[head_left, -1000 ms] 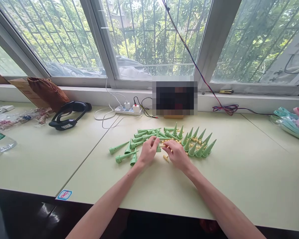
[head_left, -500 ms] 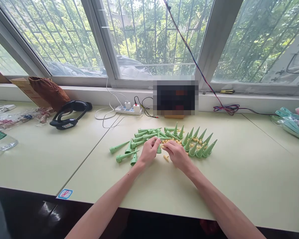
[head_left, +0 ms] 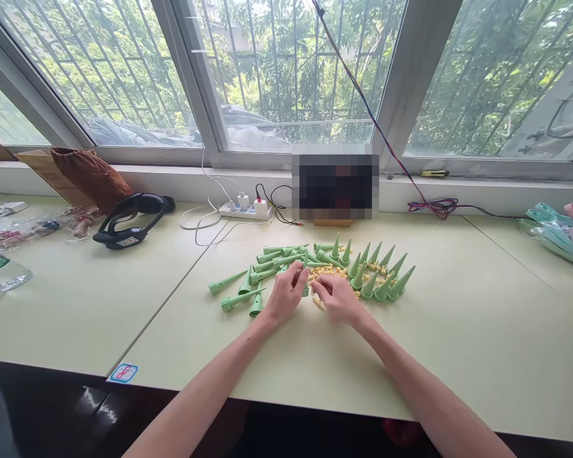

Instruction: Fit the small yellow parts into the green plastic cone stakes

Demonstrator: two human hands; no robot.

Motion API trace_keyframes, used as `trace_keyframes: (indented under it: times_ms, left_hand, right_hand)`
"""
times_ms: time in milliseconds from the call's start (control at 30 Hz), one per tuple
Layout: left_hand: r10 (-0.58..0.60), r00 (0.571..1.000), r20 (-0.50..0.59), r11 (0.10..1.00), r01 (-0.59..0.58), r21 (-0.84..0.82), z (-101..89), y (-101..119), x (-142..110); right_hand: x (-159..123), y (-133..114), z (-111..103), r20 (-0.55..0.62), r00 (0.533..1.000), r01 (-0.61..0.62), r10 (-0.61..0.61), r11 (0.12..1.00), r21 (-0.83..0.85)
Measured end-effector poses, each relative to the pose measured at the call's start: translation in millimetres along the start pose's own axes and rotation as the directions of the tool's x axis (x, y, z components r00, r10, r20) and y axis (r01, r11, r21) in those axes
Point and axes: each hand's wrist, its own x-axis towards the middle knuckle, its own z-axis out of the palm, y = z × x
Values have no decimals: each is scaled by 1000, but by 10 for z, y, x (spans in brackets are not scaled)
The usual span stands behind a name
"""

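Observation:
My left hand (head_left: 288,291) is closed around a green watering spike (head_left: 305,292), held upright with its tip poking out above the fingers. Just to its right, my right hand (head_left: 337,298) pinches a small yellow valve (head_left: 312,287), mostly covered by the fingertips, close to the spike's wide end. Loose yellow valves (head_left: 328,271) are heaped behind the right hand, and one lies partly under it. Green spikes (head_left: 233,301) lie scattered beyond and left of my left hand. On the right, several green spikes (head_left: 384,286) stand point up among more yellow valves.
A power strip (head_left: 246,208) with white cables is at the back of the table, beside a blurred dark box (head_left: 335,187). Black headphones (head_left: 134,219), a brown pouch (head_left: 90,178) and a clear bottle (head_left: 4,270) are left. Bagged pastel items (head_left: 561,232) lie far right.
My right hand has rotated slightly and its fingers have curled in more near the spike. The left hand has turned a little and covers more of the spike. The view has shifted slightly.

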Motion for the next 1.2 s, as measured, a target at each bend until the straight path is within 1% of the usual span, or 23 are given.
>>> trace_keyframes:
  times_ms: [67,133,200,233,267,333,400,467,533,733,833,933,1100,1200]
  left_hand:
    - [25,1000,5,999,-25,22,3,-2,-11]
    - [44,999,7,998,-44,44,8,-3,-18]
    - [44,999,2,998,-44,42,15,-2,-14]
    - [27,1000,0,999,-27,24,18,-1,-8]
    - [-4,1000,-2,1000,4,-9,20,1,2]
    - [-103,995,14,989,104,-109,20,6,26]
    - [-206,977,62,952,215,-216,12,15,52]
    - [-265,959,106,914,284,-288,0,27,71]
    - [-289,949,124,892,314,-326,-14,43,80]
    - [-354,920,169,831,392,-394,-31,93,82]
    - [-355,919,174,832,395,-390,-24,95,76]
    - [-336,927,167,848,375,-374,-15,77,68]
    - [-283,951,129,896,309,-318,6,44,45]
    - [-217,973,76,947,229,-228,24,22,27]
  right_hand:
    - [4,-34,-23,75,990,-130,121,982,139]
    - [7,-55,-45,182,959,-264,219,925,275]
    - [11,-58,-54,259,929,-345,263,868,358]
    - [14,-52,-52,267,925,-357,269,856,373]
    - [17,-43,-44,250,930,-350,270,860,372]
    - [21,-18,-18,151,957,-287,250,901,326]
    - [20,1,8,1,987,-158,162,962,222]
    - [13,8,19,-94,994,-43,54,992,115]
    - [4,5,13,-125,992,38,-32,998,45]
    - [4,46,-23,-124,969,201,-213,974,-104]
    - [11,86,-21,-130,959,232,-254,959,-163]
    - [9,104,-14,-140,957,231,-254,959,-166]
    - [-3,82,1,-162,967,174,-196,974,-143]
    - [-12,64,14,-177,973,132,-150,985,-112]
